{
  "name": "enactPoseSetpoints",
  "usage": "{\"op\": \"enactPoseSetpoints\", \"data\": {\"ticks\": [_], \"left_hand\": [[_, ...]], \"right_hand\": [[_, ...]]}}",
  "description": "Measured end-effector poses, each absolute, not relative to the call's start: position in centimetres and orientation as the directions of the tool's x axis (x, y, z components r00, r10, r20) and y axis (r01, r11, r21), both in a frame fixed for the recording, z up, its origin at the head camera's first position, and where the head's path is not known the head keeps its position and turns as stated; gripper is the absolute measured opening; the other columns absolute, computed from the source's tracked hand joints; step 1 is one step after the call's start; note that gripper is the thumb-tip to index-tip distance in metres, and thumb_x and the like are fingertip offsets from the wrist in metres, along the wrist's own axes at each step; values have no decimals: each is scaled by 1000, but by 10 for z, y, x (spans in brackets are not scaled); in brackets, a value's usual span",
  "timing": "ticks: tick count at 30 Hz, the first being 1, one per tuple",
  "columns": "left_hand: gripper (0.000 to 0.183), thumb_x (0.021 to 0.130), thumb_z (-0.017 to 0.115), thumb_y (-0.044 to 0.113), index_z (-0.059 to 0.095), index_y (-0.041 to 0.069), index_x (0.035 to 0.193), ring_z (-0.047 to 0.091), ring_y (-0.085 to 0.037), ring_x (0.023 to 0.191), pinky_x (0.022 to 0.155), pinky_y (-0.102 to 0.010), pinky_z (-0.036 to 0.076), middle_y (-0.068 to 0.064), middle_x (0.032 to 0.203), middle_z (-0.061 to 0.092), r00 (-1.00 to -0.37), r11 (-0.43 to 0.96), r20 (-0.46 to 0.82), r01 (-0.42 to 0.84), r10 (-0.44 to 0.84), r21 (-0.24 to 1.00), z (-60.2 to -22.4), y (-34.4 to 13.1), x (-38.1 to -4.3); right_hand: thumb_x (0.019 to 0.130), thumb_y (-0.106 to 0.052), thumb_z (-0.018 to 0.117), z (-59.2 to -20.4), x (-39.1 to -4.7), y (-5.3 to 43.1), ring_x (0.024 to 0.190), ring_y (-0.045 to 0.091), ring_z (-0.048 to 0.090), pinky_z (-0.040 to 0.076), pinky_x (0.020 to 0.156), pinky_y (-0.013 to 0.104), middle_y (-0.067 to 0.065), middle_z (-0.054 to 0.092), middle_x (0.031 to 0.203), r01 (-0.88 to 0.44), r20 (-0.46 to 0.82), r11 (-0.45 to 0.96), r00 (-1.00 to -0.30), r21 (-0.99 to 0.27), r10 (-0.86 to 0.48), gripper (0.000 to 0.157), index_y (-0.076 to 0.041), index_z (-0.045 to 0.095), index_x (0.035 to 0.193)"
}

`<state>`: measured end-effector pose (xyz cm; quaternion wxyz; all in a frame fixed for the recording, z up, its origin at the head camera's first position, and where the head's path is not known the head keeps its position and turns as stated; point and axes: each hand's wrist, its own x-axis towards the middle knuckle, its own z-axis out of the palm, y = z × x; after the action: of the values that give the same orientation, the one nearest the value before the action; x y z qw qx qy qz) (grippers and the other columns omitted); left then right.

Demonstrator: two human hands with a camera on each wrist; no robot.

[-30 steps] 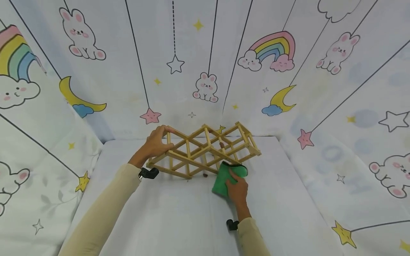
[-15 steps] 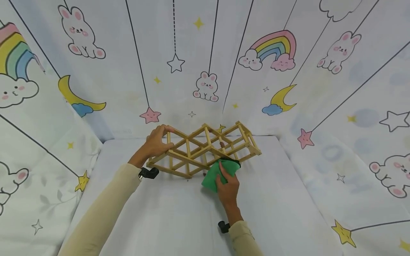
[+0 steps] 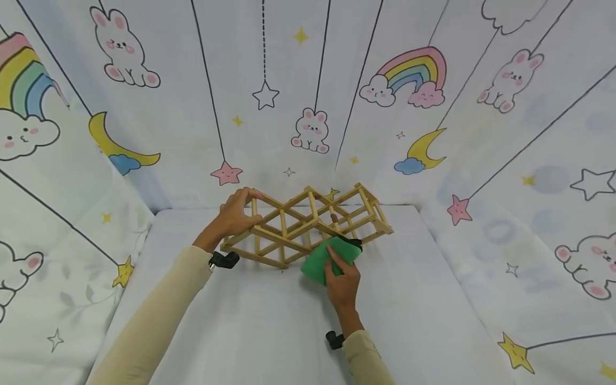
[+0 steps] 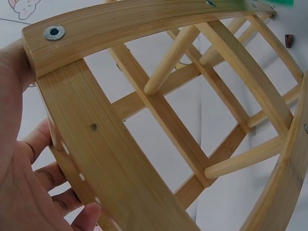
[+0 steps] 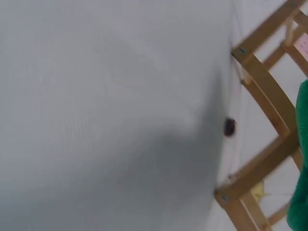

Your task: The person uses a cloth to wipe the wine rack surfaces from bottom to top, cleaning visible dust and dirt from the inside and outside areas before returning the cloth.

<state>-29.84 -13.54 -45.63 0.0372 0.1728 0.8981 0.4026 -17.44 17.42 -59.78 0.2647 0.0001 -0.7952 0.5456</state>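
A folding wooden rack (image 3: pixel 283 240) of crossed slats and round rods stands at the far end of the white table. My left hand (image 3: pixel 235 216) grips its left end, and in the left wrist view fingers (image 4: pixel 50 175) curl behind the end slat. My right hand (image 3: pixel 344 283) holds a green cloth (image 3: pixel 317 263) with a dark edge against the rack's lower front slat, right of the middle. Only part of the green cloth (image 5: pixel 301 163) shows at the right side of the right wrist view; the hand itself is out of that view.
A small dark brown piece (image 5: pixel 230 126) appears near the rack in the right wrist view. Another brown piece (image 3: pixel 334 218) shows between the slats. White fabric walls (image 3: pixel 269 133) printed with rabbits, stars and rainbows surround the table (image 3: pixel 269 326) closely behind the rack.
My right hand and the cloth have shifted left and slightly up along the front slat, mostly in the first half second. The left hand and the rack have stayed in place.
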Motion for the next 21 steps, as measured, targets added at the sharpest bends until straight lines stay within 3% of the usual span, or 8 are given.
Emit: {"op": "enactPoseSetpoints", "data": {"ticks": [5,8,11,15,18,21], "left_hand": [[56,89,67,23,51,14,143,38,-45,149,115,-72,21,-19,162,43,-939,624,70,278,336,731,-456,-136,-299],[56,90,67,23,51,15,143,38,-44,149,114,-71,22,-18,161,43,-940,633,69,278,334,723,-456,-137,-298],[55,90,66,23,52,14,143,38,-45,148,112,-71,24,-18,160,44,-939,636,84,289,332,716,-454,-139,-298],[55,90,66,23,52,13,142,39,-46,147,111,-71,24,-20,159,44,-940,633,88,290,331,718,-453,-139,-298],[55,90,67,23,52,14,142,39,-45,147,112,-71,24,-19,160,44,-941,632,73,278,330,723,-455,-138,-297],[56,91,67,24,51,14,143,40,-44,147,113,-70,24,-18,160,44,-942,635,66,274,330,722,-456,-136,-298]], "right_hand": [[96,-3,72,-603,-178,173,135,23,64,53,110,49,4,70,142,-147,229,363,-954,-920,195,45,-38,79,124],[92,2,73,-595,-172,174,128,27,68,56,104,55,5,73,135,-182,244,357,-960,-916,135,46,-34,82,120],[94,-1,75,-589,-169,171,130,32,66,56,104,59,9,70,140,-266,302,378,-952,-887,38,44,-31,80,126],[97,-11,77,-600,-172,168,127,36,68,59,97,57,14,68,143,-302,342,602,-938,-739,-51,37,-30,79,130],[94,-11,76,-614,-173,175,110,33,74,62,78,48,16,71,138,-152,282,759,-959,-634,43,35,-26,81,126],[91,-5,75,-621,-172,189,87,28,72,52,59,37,18,72,135,58,167,760,-962,-648,216,37,-20,81,125]]}}
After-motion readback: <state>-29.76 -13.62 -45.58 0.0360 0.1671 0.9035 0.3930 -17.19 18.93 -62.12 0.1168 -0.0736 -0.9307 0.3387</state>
